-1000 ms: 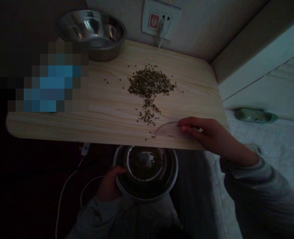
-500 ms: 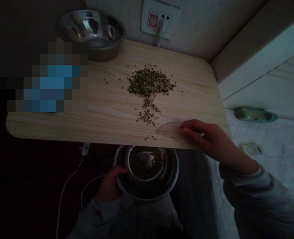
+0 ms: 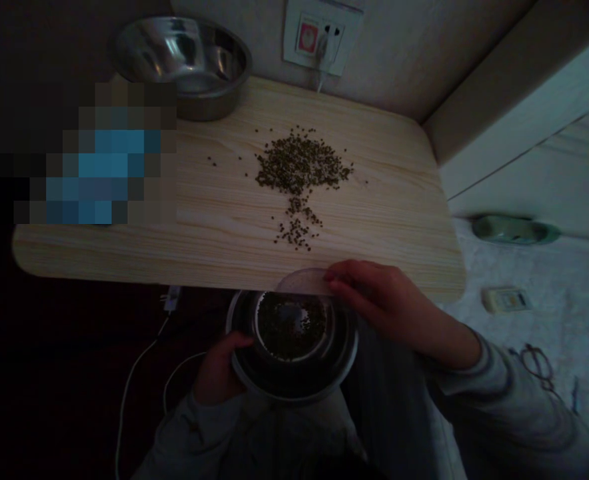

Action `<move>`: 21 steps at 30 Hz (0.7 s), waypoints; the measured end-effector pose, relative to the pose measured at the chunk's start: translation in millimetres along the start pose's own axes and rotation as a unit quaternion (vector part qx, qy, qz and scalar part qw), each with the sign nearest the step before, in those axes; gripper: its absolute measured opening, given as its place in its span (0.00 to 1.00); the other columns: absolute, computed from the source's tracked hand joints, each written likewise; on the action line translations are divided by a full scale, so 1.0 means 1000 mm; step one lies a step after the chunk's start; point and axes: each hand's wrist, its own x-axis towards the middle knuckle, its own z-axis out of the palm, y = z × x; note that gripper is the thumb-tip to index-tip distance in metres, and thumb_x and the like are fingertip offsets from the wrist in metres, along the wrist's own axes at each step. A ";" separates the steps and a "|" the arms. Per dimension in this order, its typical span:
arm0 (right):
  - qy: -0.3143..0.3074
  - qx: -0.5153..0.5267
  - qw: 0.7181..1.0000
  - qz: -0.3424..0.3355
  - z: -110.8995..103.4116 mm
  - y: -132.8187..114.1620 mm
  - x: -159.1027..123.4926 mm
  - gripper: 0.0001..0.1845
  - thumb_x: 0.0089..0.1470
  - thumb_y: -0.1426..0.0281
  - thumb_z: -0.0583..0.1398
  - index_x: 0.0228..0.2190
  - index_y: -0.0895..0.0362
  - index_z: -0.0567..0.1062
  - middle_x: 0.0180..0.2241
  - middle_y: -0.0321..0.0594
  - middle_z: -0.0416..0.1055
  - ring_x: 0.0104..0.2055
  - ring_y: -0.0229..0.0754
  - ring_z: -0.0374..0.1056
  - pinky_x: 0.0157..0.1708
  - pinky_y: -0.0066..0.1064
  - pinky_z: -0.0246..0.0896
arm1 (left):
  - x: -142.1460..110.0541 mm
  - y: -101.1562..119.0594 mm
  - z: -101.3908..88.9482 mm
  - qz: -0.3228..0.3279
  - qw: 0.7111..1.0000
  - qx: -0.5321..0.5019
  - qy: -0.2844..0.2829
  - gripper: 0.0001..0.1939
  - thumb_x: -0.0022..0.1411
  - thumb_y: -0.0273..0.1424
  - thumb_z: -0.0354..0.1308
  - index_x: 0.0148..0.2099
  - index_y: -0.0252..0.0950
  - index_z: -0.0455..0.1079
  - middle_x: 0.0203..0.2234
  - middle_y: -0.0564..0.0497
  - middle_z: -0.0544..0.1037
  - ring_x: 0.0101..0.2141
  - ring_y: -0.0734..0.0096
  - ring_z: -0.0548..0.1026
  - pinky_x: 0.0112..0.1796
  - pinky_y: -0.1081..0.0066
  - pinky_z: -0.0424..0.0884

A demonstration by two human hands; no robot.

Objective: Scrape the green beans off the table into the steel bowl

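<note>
Holding lower bowl (image 3: 294, 383) (seeds (image 3: 278, 341) inside)

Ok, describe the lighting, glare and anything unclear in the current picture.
Head view: dim overall, nearly black at lower left; head view: glints inside the upper metal bowl and the held bowl; head view: a blue pixelated patch hides detail on the left of the table; head view: the clear plastic piece in the right hand looks faint.

Dim, lower left near black, pixelated patch (image 3: 94, 167)
</note>
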 end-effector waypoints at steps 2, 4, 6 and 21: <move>-0.008 0.004 1.000 -0.010 -0.001 -0.002 -0.002 0.11 0.54 0.68 0.49 0.35 0.57 0.68 0.31 0.37 0.71 0.31 0.33 0.65 0.31 0.25 0.58 | -0.001 0.002 0.000 0.002 1.000 0.000 -0.002 0.24 0.52 0.18 0.40 0.14 0.28 0.71 0.11 0.47 0.73 0.14 0.72 0.71 0.24 0.76 0.70; 0.006 0.012 1.000 0.003 -0.002 -0.001 -0.004 0.10 0.54 0.68 0.49 0.34 0.57 0.68 0.29 0.37 0.70 0.29 0.32 0.64 0.29 0.24 0.58 | 0.002 0.002 -0.002 -0.007 1.000 -0.010 -0.005 0.23 0.53 0.18 0.40 0.15 0.28 0.72 0.11 0.46 0.73 0.14 0.71 0.71 0.23 0.75 0.70; 0.039 0.025 0.998 0.035 -0.003 0.000 -0.006 0.10 0.53 0.67 0.50 0.33 0.58 0.67 0.26 0.36 0.69 0.26 0.31 0.63 0.25 0.22 0.57 | 0.009 0.001 -0.006 -0.023 1.000 -0.016 -0.004 0.22 0.53 0.18 0.40 0.15 0.27 0.72 0.12 0.45 0.73 0.16 0.69 0.72 0.25 0.74 0.71; 0.225 0.000 0.970 0.088 0.050 -0.031 0.007 0.11 0.53 0.67 0.50 0.34 0.58 0.67 0.18 0.36 0.67 0.23 0.35 0.62 0.26 0.28 0.55 | 0.015 -0.004 -0.013 -0.007 1.000 -0.020 -0.009 0.15 0.48 0.18 0.46 0.18 0.29 0.72 0.14 0.45 0.75 0.28 0.59 0.75 0.34 0.66 0.71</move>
